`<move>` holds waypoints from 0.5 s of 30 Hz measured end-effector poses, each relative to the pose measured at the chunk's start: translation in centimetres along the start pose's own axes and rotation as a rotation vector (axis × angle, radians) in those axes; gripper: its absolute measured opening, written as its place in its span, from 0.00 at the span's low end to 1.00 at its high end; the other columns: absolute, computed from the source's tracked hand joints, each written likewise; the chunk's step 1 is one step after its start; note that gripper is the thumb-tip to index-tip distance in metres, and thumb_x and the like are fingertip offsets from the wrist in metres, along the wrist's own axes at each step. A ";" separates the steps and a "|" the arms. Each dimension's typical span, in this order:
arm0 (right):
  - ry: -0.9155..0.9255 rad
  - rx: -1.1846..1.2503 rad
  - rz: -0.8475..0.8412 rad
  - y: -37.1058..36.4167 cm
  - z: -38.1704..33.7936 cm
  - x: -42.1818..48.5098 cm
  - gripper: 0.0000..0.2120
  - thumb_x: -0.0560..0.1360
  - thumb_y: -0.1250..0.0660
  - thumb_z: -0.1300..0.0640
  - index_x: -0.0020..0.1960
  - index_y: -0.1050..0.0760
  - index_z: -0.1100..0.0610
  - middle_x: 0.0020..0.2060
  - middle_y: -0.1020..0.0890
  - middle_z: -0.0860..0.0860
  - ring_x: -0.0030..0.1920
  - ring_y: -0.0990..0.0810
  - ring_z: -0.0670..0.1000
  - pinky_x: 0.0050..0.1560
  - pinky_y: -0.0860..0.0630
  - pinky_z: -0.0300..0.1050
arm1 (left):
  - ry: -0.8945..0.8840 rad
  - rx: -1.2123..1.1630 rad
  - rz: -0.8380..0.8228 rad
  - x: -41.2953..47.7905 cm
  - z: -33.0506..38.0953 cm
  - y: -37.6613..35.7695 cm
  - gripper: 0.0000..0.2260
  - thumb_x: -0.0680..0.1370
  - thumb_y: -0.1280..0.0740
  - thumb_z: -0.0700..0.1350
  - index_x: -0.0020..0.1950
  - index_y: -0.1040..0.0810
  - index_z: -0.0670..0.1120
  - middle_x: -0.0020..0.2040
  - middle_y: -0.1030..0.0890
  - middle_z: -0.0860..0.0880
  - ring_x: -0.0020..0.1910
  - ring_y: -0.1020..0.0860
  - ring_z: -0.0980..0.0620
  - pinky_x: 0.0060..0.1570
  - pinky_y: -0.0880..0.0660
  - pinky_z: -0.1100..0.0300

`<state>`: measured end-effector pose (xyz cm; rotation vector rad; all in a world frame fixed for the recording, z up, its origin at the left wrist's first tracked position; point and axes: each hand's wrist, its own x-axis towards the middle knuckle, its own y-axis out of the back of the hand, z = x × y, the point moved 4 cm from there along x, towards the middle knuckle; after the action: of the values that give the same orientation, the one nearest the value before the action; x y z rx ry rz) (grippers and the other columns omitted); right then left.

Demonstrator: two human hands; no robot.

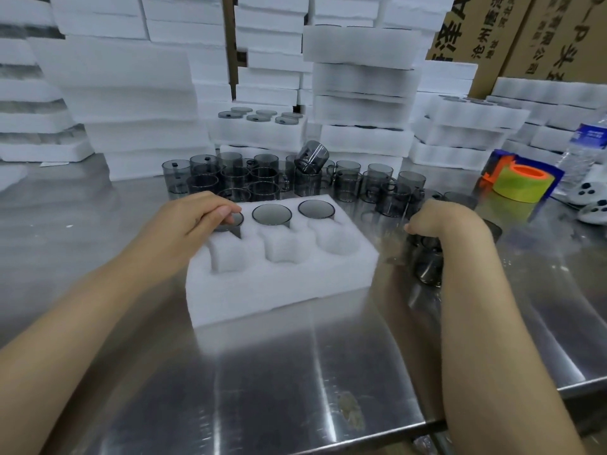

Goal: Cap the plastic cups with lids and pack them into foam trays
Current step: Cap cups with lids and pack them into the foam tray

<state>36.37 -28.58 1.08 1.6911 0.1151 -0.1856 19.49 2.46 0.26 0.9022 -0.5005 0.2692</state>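
Observation:
A white foam tray (279, 290) with two rows of round pockets lies on the steel table in front of me. Its far row holds three smoky grey capped cups; two of them (272, 214) (316, 209) show their lids fully. My left hand (200, 218) rests on the far left capped cup (231, 221), fingers curled over its lid. The three near pockets (282, 249) are bare foam. My right hand (440, 221) is closed around a grey plastic cup (427, 261) just right of the tray, low over the table; the cup is blurred.
Several uncapped grey cups (262, 178) stand in a cluster behind the tray. Stacks of foam trays (361, 93) and cardboard boxes (525, 34) fill the back. A tape dispenser with yellow-green tape (522, 182), a water bottle (581, 159) and white controllers (594, 208) sit at right.

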 end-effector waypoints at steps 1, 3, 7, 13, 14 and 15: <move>0.008 0.009 0.016 -0.1 -0.5 0.0 0.21 0.79 0.41 0.56 0.70 0.36 0.64 0.69 0.33 0.63 0.67 0.33 0.63 0.62 0.34 0.51 | 0.000 0.001 0.003 0.0 0.0 0.0 0.11 0.82 0.41 0.42 0.55 0.19 0.44 0.47 0.18 0.51 0.51 0.20 0.53 0.55 0.26 0.52; 0.032 0.031 0.043 -0.4 -1.5 -0.1 0.20 0.79 0.43 0.60 0.69 0.36 0.64 0.68 0.34 0.64 0.66 0.33 0.64 0.63 0.34 0.52 | -0.007 0.016 0.011 0.1 0.0 0.0 0.11 0.82 0.41 0.41 0.55 0.19 0.43 0.47 0.19 0.52 0.49 0.21 0.56 0.54 0.27 0.59; 0.129 0.085 0.094 -0.8 -3.7 -0.6 0.22 0.79 0.43 0.61 0.72 0.38 0.63 0.70 0.34 0.63 0.68 0.34 0.62 0.68 0.35 0.57 | -0.017 0.039 0.010 0.1 0.0 0.1 0.11 0.82 0.41 0.41 0.55 0.19 0.43 0.47 0.19 0.53 0.48 0.23 0.59 0.50 0.29 0.67; 0.301 0.288 0.216 -1.3 -5.6 -1.1 0.22 0.75 0.32 0.58 0.67 0.30 0.62 0.64 0.26 0.60 0.63 0.27 0.61 0.59 0.30 0.48 | -0.012 0.015 0.008 -0.1 0.3 0.1 0.11 0.82 0.41 0.40 0.54 0.19 0.42 0.47 0.19 0.51 0.50 0.21 0.53 0.54 0.27 0.55; 0.339 0.318 0.242 -1.3 -5.9 -1.2 0.23 0.74 0.30 0.57 0.67 0.30 0.62 0.64 0.25 0.60 0.62 0.26 0.60 0.57 0.29 0.48 | -0.011 0.014 0.007 -0.1 0.4 0.1 0.11 0.82 0.41 0.40 0.55 0.19 0.42 0.47 0.19 0.51 0.50 0.21 0.53 0.55 0.27 0.55; 0.383 0.335 0.272 -1.5 -6.3 -1.3 0.23 0.74 0.30 0.56 0.66 0.29 0.62 0.63 0.24 0.59 0.62 0.25 0.60 0.57 0.28 0.49 | -0.009 0.016 0.006 -0.1 0.4 0.1 0.11 0.82 0.41 0.40 0.55 0.19 0.42 0.47 0.19 0.51 0.50 0.21 0.53 0.55 0.27 0.55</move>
<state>35.13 -22.05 0.67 2.0402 0.1436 0.3429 19.24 2.22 0.50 0.9175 -0.5102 0.2750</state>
